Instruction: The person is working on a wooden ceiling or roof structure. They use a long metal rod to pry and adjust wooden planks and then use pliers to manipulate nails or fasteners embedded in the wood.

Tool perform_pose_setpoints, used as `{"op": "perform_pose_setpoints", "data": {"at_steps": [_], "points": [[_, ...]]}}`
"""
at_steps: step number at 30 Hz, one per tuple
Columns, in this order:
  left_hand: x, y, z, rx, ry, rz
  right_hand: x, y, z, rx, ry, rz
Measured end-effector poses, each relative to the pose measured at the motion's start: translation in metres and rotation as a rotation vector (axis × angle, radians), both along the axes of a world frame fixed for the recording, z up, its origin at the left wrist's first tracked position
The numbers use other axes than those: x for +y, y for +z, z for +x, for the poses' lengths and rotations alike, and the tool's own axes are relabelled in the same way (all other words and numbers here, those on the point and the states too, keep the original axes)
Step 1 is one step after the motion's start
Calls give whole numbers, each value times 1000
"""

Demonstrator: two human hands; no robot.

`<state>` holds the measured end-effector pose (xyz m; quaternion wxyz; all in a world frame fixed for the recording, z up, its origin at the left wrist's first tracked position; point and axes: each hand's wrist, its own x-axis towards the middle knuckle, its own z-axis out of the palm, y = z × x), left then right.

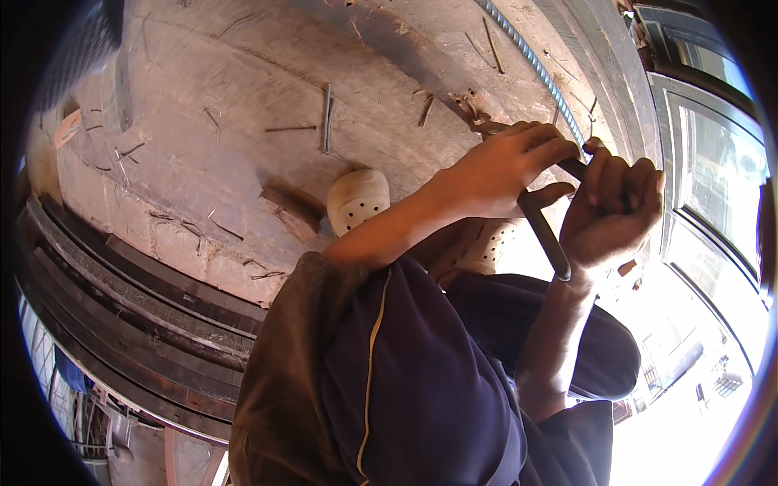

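Right now your left hand (506,166) is wrapped shut around a dark, smooth metal bar (545,235), fingers curled over its upper part. Your right hand (612,211) is clenched in a fist just beside it, closed around the same tool higher up. The bar is round and slants down toward you, its blunt end sticking out below your right hand. Its upper end meets a ribbed steel rebar (531,65) that runs away along the floor toward the top of the view.

Below your hands sit two pale perforated clogs (356,198) on your feet. Your knees, in dark trousers (405,364), hide the ground beneath. Loose nails (327,117) and wood scraps (290,212) lie scattered on the rough, dusty concrete floor (227,97). Dark steel channels (138,300) border it on the left; a glazed metal frame (713,162) stands on the right.
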<state>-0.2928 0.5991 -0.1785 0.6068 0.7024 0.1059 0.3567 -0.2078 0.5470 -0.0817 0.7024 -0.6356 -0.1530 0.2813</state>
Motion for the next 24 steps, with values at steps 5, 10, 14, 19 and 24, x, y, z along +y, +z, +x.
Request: {"op": "perform_pose_setpoints", "data": {"at_steps": [5, 10, 14, 19, 24], "points": [[9, 0, 1, 9, -118, 57, 1, 1, -1, -17, -28, -24], [6, -4, -2, -7, -123, 43, 2, 7, -15, -541, 5, -358], [0, -10, 3, -100, 19, 62, -11, 3, -20, -242, -33, -206], [3, -10, 1, -15, -130, 35, -19, -17, -64, -429, -124, -71], [11, -15, -5, -102, -110, -51, 6, -36, -70, -769, -121, -220]]}}
